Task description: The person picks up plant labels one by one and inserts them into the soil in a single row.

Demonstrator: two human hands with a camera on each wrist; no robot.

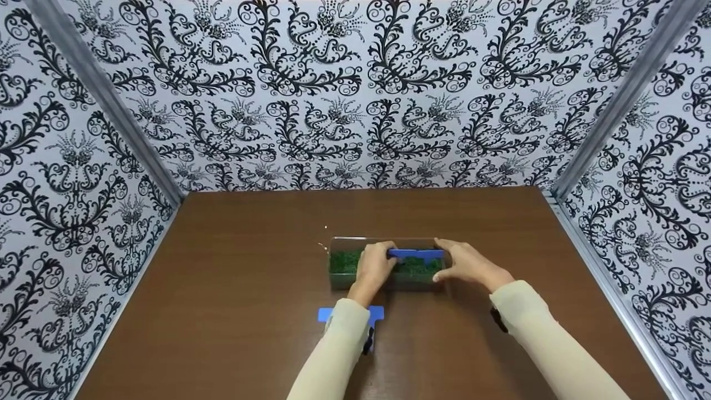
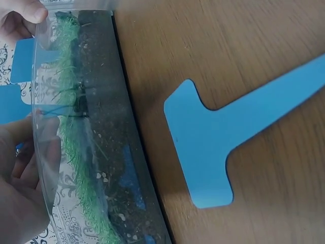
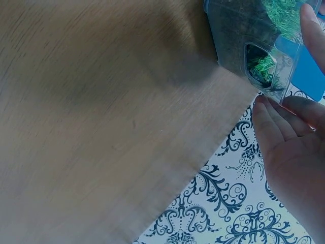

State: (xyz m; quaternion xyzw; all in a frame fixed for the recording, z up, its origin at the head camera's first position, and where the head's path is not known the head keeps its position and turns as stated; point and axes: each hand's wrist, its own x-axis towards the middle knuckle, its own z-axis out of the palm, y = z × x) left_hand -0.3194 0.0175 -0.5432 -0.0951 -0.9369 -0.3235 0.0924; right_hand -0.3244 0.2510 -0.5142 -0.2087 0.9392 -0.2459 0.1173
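In the head view, we see the box on the table, grass inside it. The left hand reaches over the box's near side and pinches the left end of a blue tag over the grass. The right hand grips the box's right end, we think to steady it. A second tag lies beneath the left forearm, probably kept within reach.

In the left wrist view, we find the left hand bent beyond the clear wall; we cannot tell whether the blue tag meets the grass.

In the right wrist view, thumb and nearly straight fingers are spread wide across the box's end.
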